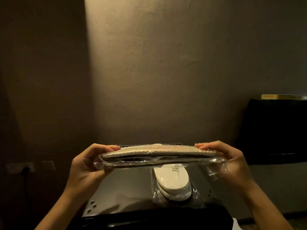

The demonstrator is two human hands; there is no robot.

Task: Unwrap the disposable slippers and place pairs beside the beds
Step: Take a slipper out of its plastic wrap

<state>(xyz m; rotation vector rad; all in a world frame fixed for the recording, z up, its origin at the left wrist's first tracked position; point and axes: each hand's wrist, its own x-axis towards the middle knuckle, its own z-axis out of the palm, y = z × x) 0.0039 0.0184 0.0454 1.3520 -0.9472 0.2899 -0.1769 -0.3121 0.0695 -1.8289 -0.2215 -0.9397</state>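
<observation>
Left hand (86,163) and right hand (227,161) each grasp one end of a wrapped slipper pack (157,155), held level above a second wrapped pack (172,183) lying on a dark unit (126,185)

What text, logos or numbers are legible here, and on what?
None can be read.
Grey mark on the wrapped slippers lying on the black surface: a logo or script, partly hidden and too blurred to read.
Wrapped slippers held between left hand and right hand: no print visible.
</observation>
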